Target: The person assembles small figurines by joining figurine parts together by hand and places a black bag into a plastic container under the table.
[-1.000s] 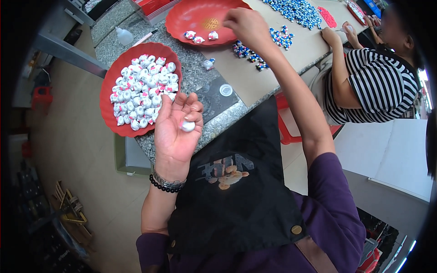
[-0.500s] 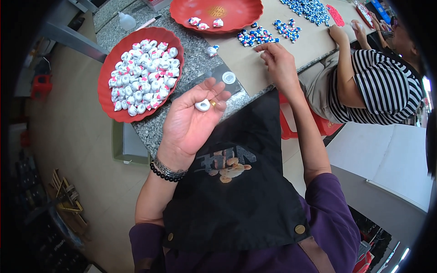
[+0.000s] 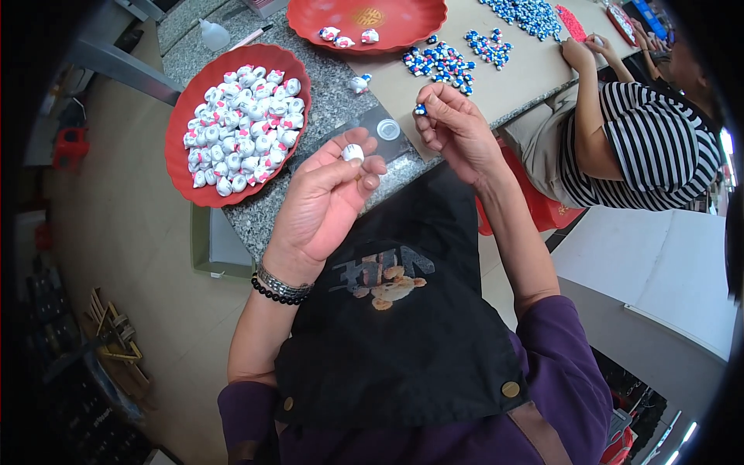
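Note:
My left hand (image 3: 329, 194) is raised over the table edge and pinches a small white bead-like piece (image 3: 353, 152) at its fingertips. My right hand (image 3: 457, 128) is close beside it, holding a small blue piece (image 3: 420, 109) between thumb and forefinger. A round red tray (image 3: 194, 182) heaped with white and pink pieces (image 3: 244, 124) lies to the left on the grey stone table (image 3: 333, 93). Loose blue and white pieces (image 3: 438, 58) lie in a small pile just beyond my right hand.
A second red tray (image 3: 403, 27) at the back holds three white pieces. A clear round lid (image 3: 387, 129) and a white dropper bottle (image 3: 213, 35) sit on the table. A person in a striped shirt (image 3: 651, 147) works at the right, with more blue pieces (image 3: 527, 12).
My right hand has come back from the far tray toward me with a blue piece. My left hand has turned and lifted the white piece to its fingertips, near the right hand.

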The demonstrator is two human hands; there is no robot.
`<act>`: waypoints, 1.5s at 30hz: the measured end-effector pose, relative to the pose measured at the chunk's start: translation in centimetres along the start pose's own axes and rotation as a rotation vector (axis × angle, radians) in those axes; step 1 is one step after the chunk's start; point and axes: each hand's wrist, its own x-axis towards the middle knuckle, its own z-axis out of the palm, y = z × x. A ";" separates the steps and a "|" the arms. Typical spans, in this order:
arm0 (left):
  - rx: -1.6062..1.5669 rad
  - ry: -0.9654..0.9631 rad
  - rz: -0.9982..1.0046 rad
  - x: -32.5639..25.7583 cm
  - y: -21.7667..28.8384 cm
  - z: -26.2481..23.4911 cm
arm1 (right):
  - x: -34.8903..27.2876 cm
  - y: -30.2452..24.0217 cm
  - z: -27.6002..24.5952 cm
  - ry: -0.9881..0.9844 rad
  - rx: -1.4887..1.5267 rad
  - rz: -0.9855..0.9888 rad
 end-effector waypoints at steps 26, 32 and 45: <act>-0.044 -0.072 -0.053 0.6 -1.4 -1.6 | -1.5 0.3 1.3 0.009 0.075 -0.067; -0.005 -0.023 -0.055 0.6 -1.4 -1.5 | -2.3 0.2 1.3 0.103 -0.014 -0.008; 0.057 -0.053 0.008 0.7 -1.8 -1.9 | -1.5 -0.1 1.5 0.159 -0.723 -0.344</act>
